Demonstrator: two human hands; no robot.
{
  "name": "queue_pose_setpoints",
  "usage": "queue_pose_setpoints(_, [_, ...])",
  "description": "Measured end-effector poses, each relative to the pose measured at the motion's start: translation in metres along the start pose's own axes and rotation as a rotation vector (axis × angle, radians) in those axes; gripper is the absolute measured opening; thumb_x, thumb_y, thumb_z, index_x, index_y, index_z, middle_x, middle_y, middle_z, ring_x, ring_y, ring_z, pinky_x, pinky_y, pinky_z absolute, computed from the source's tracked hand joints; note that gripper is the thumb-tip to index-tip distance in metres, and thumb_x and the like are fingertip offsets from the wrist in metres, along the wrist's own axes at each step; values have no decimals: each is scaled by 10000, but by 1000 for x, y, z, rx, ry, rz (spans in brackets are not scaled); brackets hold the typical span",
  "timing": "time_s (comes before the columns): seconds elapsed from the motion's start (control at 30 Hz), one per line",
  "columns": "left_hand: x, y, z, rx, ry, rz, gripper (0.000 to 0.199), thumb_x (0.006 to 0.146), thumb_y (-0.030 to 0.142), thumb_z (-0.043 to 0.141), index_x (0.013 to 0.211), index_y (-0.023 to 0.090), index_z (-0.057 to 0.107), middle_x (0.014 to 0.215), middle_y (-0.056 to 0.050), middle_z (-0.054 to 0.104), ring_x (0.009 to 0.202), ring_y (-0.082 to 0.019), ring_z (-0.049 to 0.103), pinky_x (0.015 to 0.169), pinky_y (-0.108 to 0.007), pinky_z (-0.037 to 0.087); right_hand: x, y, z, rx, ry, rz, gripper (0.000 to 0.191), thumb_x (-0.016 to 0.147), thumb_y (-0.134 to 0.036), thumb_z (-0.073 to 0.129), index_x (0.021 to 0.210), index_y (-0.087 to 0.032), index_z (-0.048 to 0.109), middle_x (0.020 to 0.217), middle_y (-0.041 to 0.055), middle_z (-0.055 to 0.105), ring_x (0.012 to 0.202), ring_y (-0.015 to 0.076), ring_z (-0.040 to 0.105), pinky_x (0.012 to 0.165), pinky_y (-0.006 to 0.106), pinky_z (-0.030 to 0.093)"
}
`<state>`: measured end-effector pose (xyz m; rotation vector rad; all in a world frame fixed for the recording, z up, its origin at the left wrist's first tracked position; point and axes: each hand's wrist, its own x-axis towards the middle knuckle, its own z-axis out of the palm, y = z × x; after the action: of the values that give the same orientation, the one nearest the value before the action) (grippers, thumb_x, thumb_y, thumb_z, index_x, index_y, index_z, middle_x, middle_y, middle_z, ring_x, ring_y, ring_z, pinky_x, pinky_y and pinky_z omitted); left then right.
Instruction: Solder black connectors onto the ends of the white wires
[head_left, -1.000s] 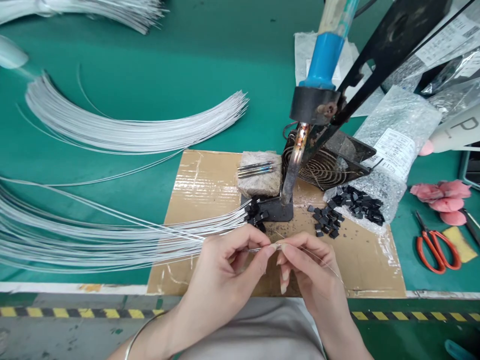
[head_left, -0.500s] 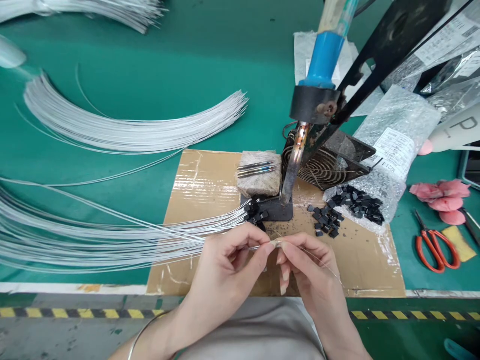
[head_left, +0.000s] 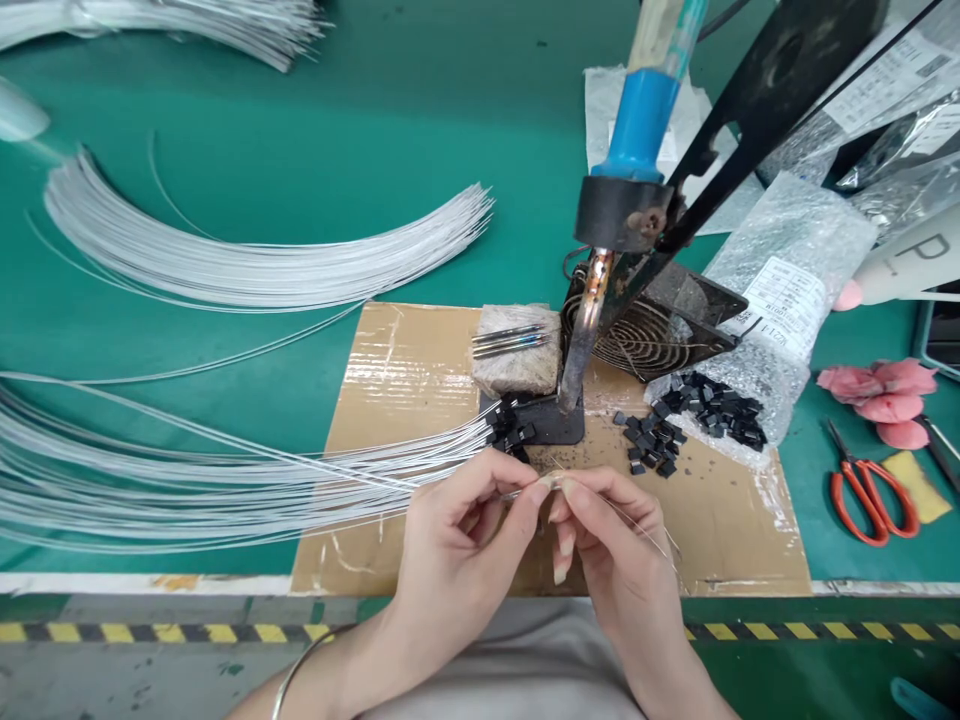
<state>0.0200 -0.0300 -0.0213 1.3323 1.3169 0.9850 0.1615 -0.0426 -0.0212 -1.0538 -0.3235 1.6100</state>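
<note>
My left hand point(head_left: 465, 530) and right hand point(head_left: 619, 530) pinch the thin wires point(head_left: 554, 481), so I should hold steadily, apart from the soldering iron point(head_left: 585, 330) at twelve o'clock.

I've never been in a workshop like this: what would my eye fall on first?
Probably the blue-sleeved soldering iron, pointing down from a dark metal arm right of centre. Next comes the middle of the white wire bundles on the left, curving across the green tabletop. Below centre, above a cardboard sheet, the person's left grip and right grip pinch a thin wire.
</note>
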Motion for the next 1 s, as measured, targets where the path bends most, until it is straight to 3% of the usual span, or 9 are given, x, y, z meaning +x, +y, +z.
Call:
queue_pose_setpoints(0.23, [9, 17, -3, -185, -31, -30, 176, 962, 111, 684, 828, 213, 737, 684, 38, 758, 579, -82, 678, 555, -133, 512, -1, -1, -4, -46, -38, -48, 122, 880, -375, 892, 927, -264, 904, 761, 17, 816, 560, 107, 700, 489, 168, 642])
queue_pose_setpoints(0.37, [15, 25, -4, -160, -6, -31, 180, 910, 93, 701, 765, 194, 731, 629, 42, 732, 531, -67, 641, 507, -105, 494, -1, 0, -8, -133, -72, -82, 157, 936, -413, 843, 1004, -284, 901, 812, 27, 836, 618, 122, 744, 554, 195, 677])
queue_pose_setpoints(0.53, [16, 26, -4, -180, -4, -12, 177, 912, 116, 698, 754, 191, 728, 602, 50, 709, 499, -58, 634, 503, -96, 504, -3, 1, -5, -166, -30, -156, 36, 904, -329, 882, 920, -301, 898, 714, -24, 802, 507, 81, 709, 521, 153, 650])
queue_pose_setpoints(1.0, [9, 17, -7, 27, 27, 114, 175, 912, 111, 694, 766, 205, 717, 605, 29, 678, 492, -92, 579, 447, -165, 422, 0, -6, -10, -81, -98, 24, 110, 882, -353, 904, 848, -252, 876, 686, -37, 775, 482, 68, 696, 479, 134, 604])
